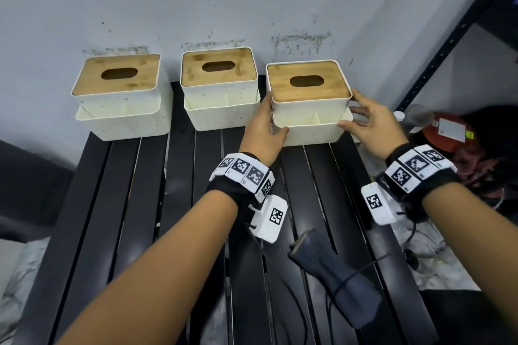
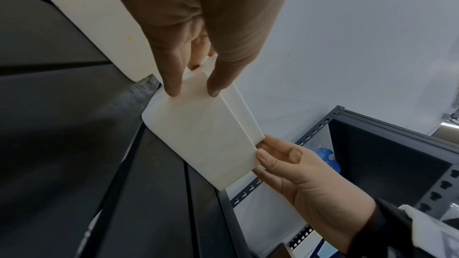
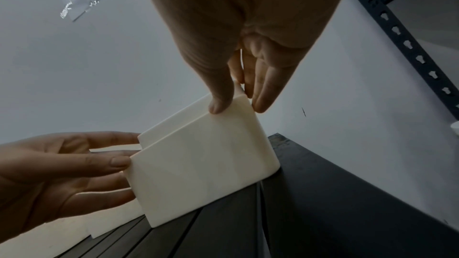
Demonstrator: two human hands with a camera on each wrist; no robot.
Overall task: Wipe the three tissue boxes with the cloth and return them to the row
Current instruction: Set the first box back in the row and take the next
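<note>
Three white tissue boxes with wooden lids stand in a row against the wall on the black slatted table (image 1: 196,204): the left box (image 1: 120,103), the middle box (image 1: 220,92) and the right box (image 1: 308,103). My left hand (image 1: 270,117) grips the right box's left side with the thumb on its front corner. My right hand (image 1: 353,112) grips its right side the same way. The wrist views show the box (image 2: 203,140) (image 3: 198,164) pinched between thumb and fingers of each hand (image 2: 193,91) (image 3: 236,107). The dark blue cloth (image 1: 333,272) lies loose on the table near me.
A dark metal shelving rack (image 1: 448,45) rises close to the right of the table. A red object (image 1: 448,134) and tangled cables lie beside it on the floor. The wall (image 1: 252,3) stands directly behind the boxes.
</note>
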